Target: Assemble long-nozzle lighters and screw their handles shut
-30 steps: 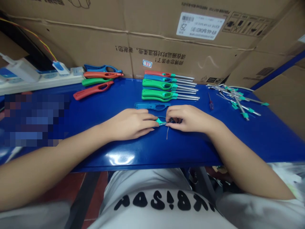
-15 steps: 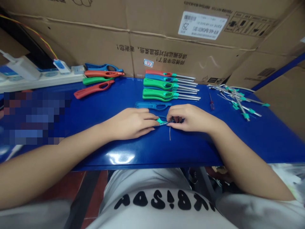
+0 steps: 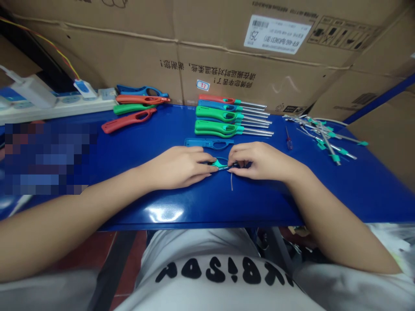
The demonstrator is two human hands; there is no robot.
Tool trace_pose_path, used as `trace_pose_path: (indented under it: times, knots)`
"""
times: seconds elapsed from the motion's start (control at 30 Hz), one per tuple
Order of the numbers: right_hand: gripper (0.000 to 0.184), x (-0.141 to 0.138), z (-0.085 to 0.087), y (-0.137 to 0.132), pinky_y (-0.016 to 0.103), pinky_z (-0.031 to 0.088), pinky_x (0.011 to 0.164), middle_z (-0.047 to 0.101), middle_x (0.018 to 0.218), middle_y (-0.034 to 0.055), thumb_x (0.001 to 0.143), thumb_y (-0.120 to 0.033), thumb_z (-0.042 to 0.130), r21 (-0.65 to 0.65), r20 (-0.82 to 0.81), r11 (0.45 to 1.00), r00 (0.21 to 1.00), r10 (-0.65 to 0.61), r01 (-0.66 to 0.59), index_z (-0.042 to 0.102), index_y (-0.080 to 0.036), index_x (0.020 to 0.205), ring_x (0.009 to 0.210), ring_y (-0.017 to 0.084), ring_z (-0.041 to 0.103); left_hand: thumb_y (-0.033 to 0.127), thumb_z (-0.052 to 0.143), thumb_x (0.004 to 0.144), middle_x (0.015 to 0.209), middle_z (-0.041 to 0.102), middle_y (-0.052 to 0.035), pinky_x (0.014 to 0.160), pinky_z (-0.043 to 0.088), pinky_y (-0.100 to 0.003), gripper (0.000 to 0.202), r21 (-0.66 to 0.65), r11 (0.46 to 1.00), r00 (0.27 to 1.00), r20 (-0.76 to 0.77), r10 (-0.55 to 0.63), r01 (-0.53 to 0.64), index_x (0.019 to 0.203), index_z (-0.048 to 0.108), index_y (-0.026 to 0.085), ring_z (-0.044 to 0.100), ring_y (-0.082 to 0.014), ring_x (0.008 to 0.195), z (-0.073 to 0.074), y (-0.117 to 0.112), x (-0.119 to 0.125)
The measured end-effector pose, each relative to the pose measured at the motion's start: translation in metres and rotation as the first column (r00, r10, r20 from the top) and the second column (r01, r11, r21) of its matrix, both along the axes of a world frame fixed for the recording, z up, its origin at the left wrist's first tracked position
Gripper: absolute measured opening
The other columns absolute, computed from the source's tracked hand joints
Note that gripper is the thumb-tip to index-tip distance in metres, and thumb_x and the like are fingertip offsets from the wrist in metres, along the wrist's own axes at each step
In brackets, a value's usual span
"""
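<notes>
A blue lighter handle with a teal trigger (image 3: pixel 220 163) lies mostly hidden between my two hands. My left hand (image 3: pixel 188 167) is closed around its rear part and steadies it just above the table. At the front end, the thumb and fingers of my right hand (image 3: pixel 251 159) are pinched on a small dark part that is too covered to name. A thin pale wire or tube (image 3: pixel 231 182) hangs down beneath my right fingertips. Just behind my hands lies a separate blue handle half (image 3: pixel 207 143), its inner side facing up.
Lighters with metal tubes (image 3: pixel 233 116) are lined up behind. Coloured handle halves (image 3: pixel 129 119) sit at left near a power strip (image 3: pixel 106 103). At right are a small screwdriver (image 3: pixel 288 141) and a pile of metal tubes with teal parts (image 3: pixel 327 136). Cardboard (image 3: pixel 129 60) walls the back.
My right fingertips have shifted slightly at the front of the lighter handle. My left hand keeps its hold, and the other things lie as before.
</notes>
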State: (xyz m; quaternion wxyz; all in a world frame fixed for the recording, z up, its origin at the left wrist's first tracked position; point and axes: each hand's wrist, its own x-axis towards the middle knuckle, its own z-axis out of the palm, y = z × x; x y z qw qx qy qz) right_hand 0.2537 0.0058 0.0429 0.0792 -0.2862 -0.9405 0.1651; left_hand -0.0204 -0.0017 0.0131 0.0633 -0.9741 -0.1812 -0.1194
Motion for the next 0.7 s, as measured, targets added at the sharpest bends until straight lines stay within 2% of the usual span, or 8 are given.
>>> trace_pose_path:
  times: [0.23, 0.4, 0.7]
  knots:
    - [0.015, -0.0022, 0.0039, -0.0030, 0.027, 0.043, 0.067, 0.075, 0.101, 0.0061, 0.092, -0.021, 0.063, 0.057, 0.069, 0.998, 0.998, -0.005, 0.001, 0.077, -0.018, 0.096, 0.079, 0.016, 0.066, 0.032, 0.048, 0.105, 0.126, 0.073, -0.0055, 0.078, 0.055, -0.030, 0.033, 0.031, 0.999, 1.000, 0.016, -0.016, 0.016, 0.126, 0.072, 0.026, 0.068, -0.0213, 0.099, 0.0001, -0.0006, 0.0005]
    - [0.014, -0.0014, 0.0063, -0.0023, 0.026, 0.043, 0.066, 0.074, 0.092, 0.0053, 0.091, -0.023, 0.065, 0.016, 0.046, 1.000, 0.999, -0.016, 0.016, 0.077, -0.017, 0.096, 0.074, 0.015, 0.065, 0.031, 0.048, 0.105, 0.125, 0.073, -0.0057, 0.076, 0.055, -0.031, 0.032, 0.054, 0.999, 1.000, -0.011, 0.000, 0.001, 0.122, 0.075, 0.026, 0.068, -0.0212, 0.095, 0.0018, -0.0026, 0.0014]
    - [0.017, 0.0023, 0.0054, 0.0000, 0.027, 0.044, 0.067, 0.075, 0.100, 0.0055, 0.092, -0.024, 0.066, -0.001, 0.021, 1.000, 1.000, 0.011, -0.011, 0.080, -0.018, 0.098, 0.072, 0.014, 0.065, 0.030, 0.049, 0.104, 0.126, 0.073, -0.0058, 0.075, 0.056, -0.031, 0.032, 0.045, 0.999, 1.000, -0.005, -0.003, 0.003, 0.123, 0.074, 0.026, 0.068, -0.0217, 0.097, 0.0017, -0.0019, 0.0003]
